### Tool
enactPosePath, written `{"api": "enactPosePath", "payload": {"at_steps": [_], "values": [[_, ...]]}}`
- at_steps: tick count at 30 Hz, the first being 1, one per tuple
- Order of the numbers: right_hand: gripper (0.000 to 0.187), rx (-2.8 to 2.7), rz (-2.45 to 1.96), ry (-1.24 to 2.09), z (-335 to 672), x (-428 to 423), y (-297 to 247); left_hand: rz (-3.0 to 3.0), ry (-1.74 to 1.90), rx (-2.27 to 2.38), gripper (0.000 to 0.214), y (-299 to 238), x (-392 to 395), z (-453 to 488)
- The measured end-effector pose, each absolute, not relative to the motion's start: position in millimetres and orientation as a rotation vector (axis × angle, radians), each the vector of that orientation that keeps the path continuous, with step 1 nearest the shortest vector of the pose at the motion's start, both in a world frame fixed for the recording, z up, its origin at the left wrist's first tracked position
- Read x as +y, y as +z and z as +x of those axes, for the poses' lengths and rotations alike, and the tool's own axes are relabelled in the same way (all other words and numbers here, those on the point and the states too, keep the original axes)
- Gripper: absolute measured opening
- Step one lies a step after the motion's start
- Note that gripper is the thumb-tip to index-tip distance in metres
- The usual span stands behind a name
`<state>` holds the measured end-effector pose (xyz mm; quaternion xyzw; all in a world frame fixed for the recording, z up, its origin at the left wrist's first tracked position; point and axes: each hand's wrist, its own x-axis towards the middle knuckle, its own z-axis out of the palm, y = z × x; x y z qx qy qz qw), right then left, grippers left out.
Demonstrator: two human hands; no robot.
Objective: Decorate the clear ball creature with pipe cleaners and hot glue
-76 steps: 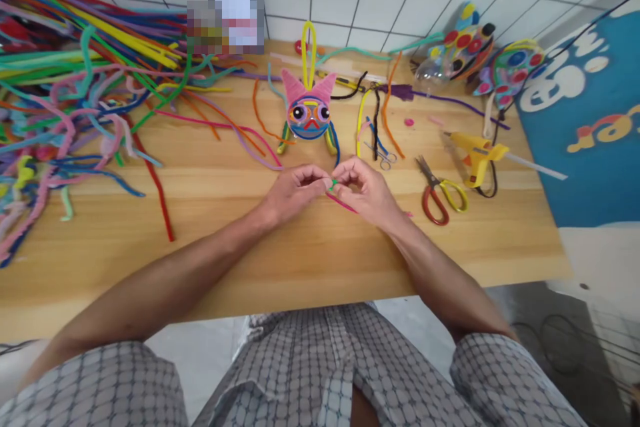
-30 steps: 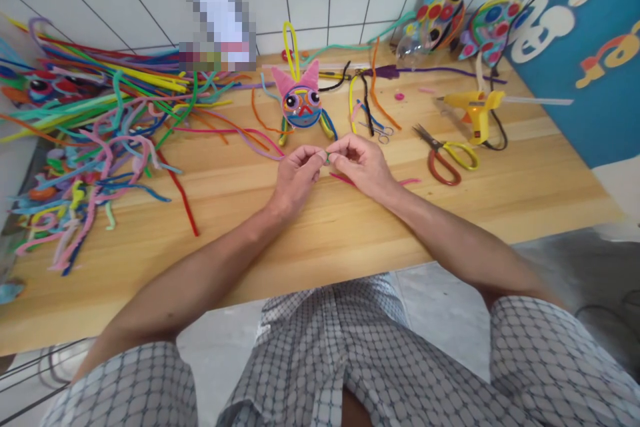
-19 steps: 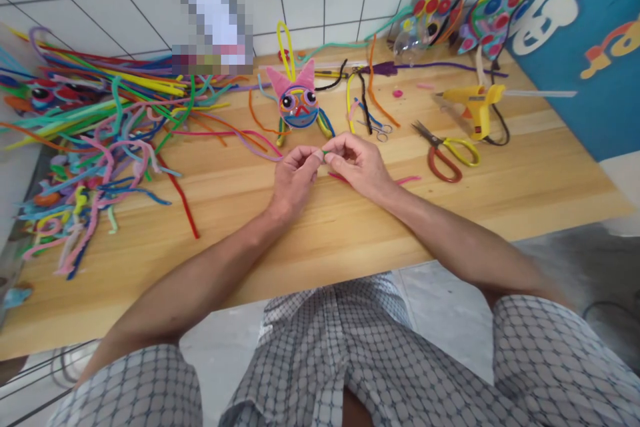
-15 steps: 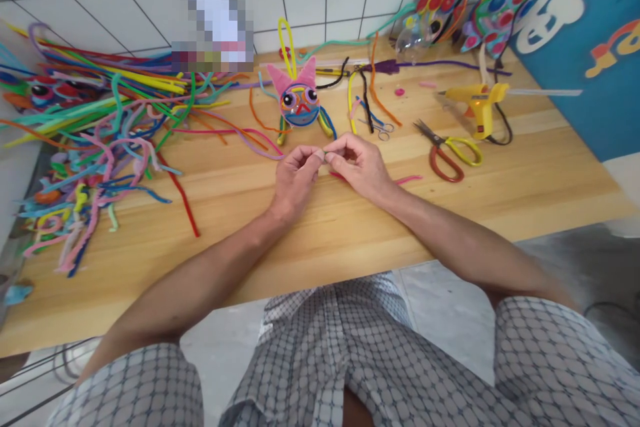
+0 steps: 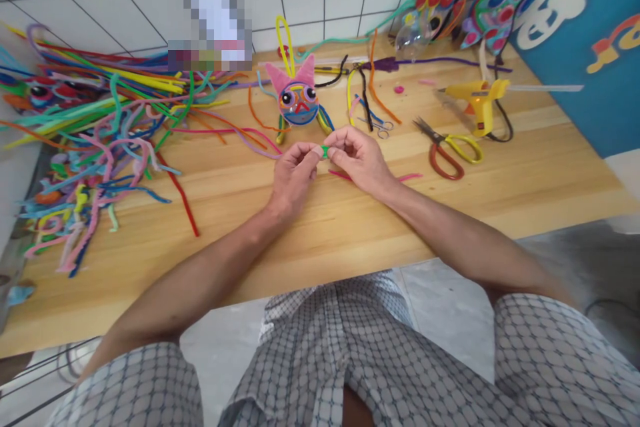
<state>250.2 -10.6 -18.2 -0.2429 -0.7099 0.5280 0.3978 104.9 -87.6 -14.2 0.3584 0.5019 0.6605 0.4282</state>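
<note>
My left hand (image 5: 294, 177) and my right hand (image 5: 359, 160) meet over the wooden table (image 5: 310, 227), fingertips pinched together on a small green pipe-cleaner piece (image 5: 325, 151). Both hands are closed on it. Just beyond them stands a pipe-cleaner cat figure (image 5: 297, 99) with pink ears, googly eyes and a yellow loop on top. A pink pipe cleaner (image 5: 405, 178) lies on the table under my right wrist.
A big heap of coloured pipe cleaners (image 5: 95, 113) covers the left of the table. Red-and-yellow scissors (image 5: 450, 150), small scissors (image 5: 383, 127) and a yellow glue gun (image 5: 477, 103) lie to the right. Colourful craft discs (image 5: 470, 10) lean on the tiled wall.
My hands have lifted slightly toward the cat figure, still pinching the green piece, which now shows more clearly between the fingertips. The view shifted since the earliest frame.
</note>
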Motion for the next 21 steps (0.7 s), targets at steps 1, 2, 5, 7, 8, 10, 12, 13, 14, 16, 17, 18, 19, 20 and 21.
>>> {"api": "enactPosePath", "payload": {"at_steps": [1,2,5,7,8,10,12,13,14,16,17,18,19,20,21], "values": [[0.013,-1.795,-0.601,1.346,250,-10,-18,0.895,1.641,1.249,0.017,-14,-88,105],[0.014,-1.791,-0.590,1.349,250,-10,-18,0.895,1.629,1.248,0.017,-13,-87,104],[0.018,-1.792,-0.580,1.348,249,-10,-18,0.892,1.583,1.260,0.016,-12,-87,102],[0.017,-1.800,-0.595,1.342,249,-10,-18,0.891,1.562,1.265,0.017,-11,-86,101],[0.015,-1.801,-0.607,1.338,249,-10,-18,0.890,1.556,1.267,0.018,-11,-86,100],[0.012,-1.797,-0.629,1.329,249,-11,-17,0.882,1.550,1.274,0.020,-10,-85,100],[0.010,-1.787,-0.640,1.320,249,-12,-16,0.872,1.553,1.292,0.020,-9,-84,102],[0.009,-1.780,-0.643,1.316,249,-13,-16,0.871,1.559,1.301,0.021,-8,-84,102],[0.008,-1.770,-0.647,1.314,249,-13,-15,0.873,1.571,1.307,0.021,-6,-84,103],[0.010,-1.743,-0.652,1.318,248,-15,-15,0.883,1.594,1.311,0.020,-3,-84,105],[0.011,-1.727,-0.651,1.323,248,-16,-15,0.889,1.599,1.311,0.020,-2,-84,106],[0.012,-1.714,-0.649,1.327,247,-17,-15,0.892,1.601,1.310,0.020,-1,-84,106],[0.013,-1.702,-0.646,1.329,247,-17,-14,0.893,1.598,1.309,0.020,0,-83,107],[0.014,-1.692,-0.643,1.331,247,-18,-14,0.892,1.593,1.304,0.021,1,-83,107],[0.015,-1.682,-0.640,1.334,247,-18,-14,0.889,1.588,1.295,0.021,2,-82,107]]}}
